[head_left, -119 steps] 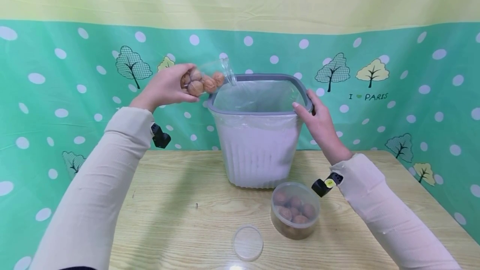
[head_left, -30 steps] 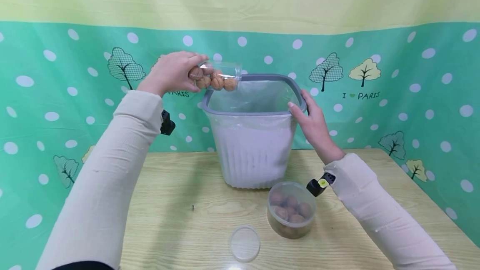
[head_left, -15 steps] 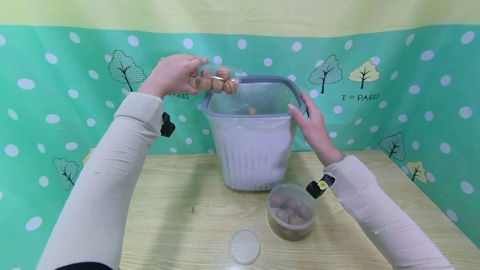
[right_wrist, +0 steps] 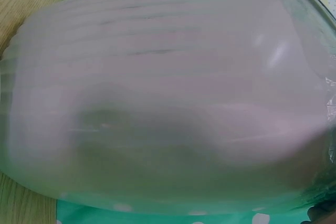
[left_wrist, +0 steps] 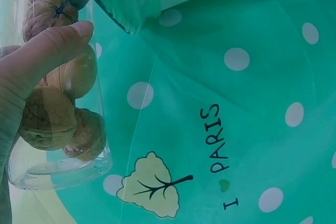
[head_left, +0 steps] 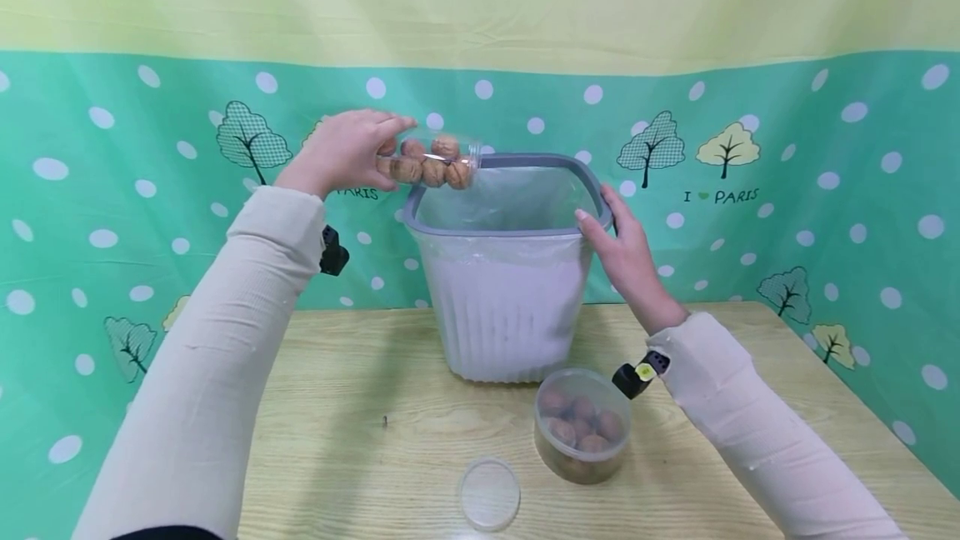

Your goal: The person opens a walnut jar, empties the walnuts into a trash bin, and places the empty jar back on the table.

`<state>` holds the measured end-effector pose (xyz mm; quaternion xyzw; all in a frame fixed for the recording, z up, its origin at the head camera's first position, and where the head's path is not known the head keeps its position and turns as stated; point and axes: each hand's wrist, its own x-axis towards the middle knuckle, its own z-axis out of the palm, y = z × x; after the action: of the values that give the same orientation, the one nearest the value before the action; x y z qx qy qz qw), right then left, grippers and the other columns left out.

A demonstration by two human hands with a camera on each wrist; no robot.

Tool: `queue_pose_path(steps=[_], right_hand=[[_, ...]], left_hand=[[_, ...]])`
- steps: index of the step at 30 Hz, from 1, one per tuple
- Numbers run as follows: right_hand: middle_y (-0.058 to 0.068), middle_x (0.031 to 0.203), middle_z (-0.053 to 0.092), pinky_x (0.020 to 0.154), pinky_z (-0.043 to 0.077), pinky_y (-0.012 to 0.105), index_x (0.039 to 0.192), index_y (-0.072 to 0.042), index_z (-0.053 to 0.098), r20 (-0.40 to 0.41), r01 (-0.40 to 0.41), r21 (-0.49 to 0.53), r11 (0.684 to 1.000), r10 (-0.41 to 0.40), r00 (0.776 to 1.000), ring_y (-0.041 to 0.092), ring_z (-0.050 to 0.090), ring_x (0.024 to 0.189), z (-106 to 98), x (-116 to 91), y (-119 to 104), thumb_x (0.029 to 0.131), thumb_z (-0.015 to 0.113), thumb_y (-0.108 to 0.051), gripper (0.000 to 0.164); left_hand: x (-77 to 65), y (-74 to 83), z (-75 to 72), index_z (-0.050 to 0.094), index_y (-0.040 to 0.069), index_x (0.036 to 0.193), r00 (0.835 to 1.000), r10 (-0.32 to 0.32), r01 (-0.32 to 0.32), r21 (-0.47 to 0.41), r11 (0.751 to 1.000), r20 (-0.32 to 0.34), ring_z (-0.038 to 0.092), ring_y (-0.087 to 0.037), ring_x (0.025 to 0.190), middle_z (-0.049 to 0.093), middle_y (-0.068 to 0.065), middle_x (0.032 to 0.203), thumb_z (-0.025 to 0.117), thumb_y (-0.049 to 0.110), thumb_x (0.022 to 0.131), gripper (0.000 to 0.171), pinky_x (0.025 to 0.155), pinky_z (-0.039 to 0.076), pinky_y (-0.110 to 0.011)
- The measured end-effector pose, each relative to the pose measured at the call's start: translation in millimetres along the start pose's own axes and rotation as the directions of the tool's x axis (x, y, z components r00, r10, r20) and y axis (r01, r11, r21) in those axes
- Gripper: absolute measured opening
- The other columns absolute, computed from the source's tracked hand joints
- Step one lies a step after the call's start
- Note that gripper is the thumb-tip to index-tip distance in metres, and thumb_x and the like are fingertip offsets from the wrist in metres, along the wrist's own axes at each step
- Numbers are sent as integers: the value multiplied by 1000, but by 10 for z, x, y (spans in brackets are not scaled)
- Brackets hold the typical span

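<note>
A clear jar with several walnuts in it lies on its side, its mouth over the left rim of a pale trash bin. My left hand grips the jar near its base. The left wrist view shows the thumb across the jar wall and walnuts behind it. My right hand holds the bin's grey rim at the right, thumb on the near side. A clear plastic bag lines the bin. Its bottom is hidden; the bin's side fills the right wrist view.
A round clear tub of walnuts stands in front of the bin, close to my right wrist. Left of it, a clear round lid lies on the wooden table. A green dotted curtain hangs right behind the bin.
Since the earliest frame, the jar has moved right and its mouth has tipped down to nearly level. A walnut seen inside the bin's opening half a second ago is out of sight.
</note>
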<state>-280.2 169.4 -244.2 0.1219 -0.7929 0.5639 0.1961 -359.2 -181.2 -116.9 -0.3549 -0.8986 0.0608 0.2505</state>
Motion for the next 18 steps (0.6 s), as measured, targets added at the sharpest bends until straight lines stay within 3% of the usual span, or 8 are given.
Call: queue_pose_path(steps=[18], right_hand=[[7,155,22,114,16,50,151,-14,21,0,-3,-5,1000,3,1000,22,18,142,2,-5,2,93,53,-46,74]], left_hand=[[-24,-14,-4,49,5,135,1000,2,-2,7,1000,-10,52,-26,82,59,-10,89,79,21,66,77,75,49,-46]])
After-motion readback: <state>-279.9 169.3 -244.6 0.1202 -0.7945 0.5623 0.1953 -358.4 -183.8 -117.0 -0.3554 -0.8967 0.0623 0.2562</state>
